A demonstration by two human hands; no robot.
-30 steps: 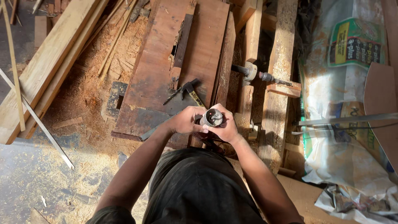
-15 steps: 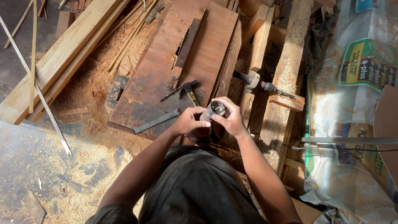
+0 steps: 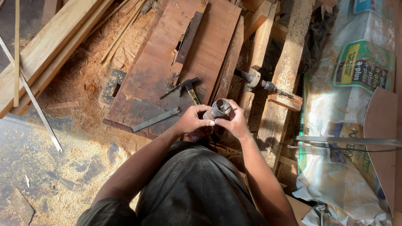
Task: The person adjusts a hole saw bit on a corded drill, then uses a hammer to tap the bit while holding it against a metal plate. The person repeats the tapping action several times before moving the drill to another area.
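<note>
Both my hands meet in front of me around a small metal cylinder, a hole-saw-like cup [image 3: 219,109] with an open toothed end facing up. My left hand [image 3: 192,120] grips its lower part from the left. My right hand [image 3: 235,121] wraps it from the right, thumb near the rim. Just beyond the hands a claw hammer [image 3: 187,87] lies on a reddish-brown board [image 3: 167,62], and a flat metal bar [image 3: 155,119] lies to the left of my left hand.
A drill bit or auger tool [image 3: 261,82] rests across wooden beams [image 3: 289,62] to the right. Long planks [image 3: 46,50] lie at upper left, sawdust covers the floor [image 3: 63,167], and printed plastic sacks [image 3: 356,104] sit at the right.
My hands have turned the metal cup slightly, and the view has shifted so the hands sit a little higher and more to the right.
</note>
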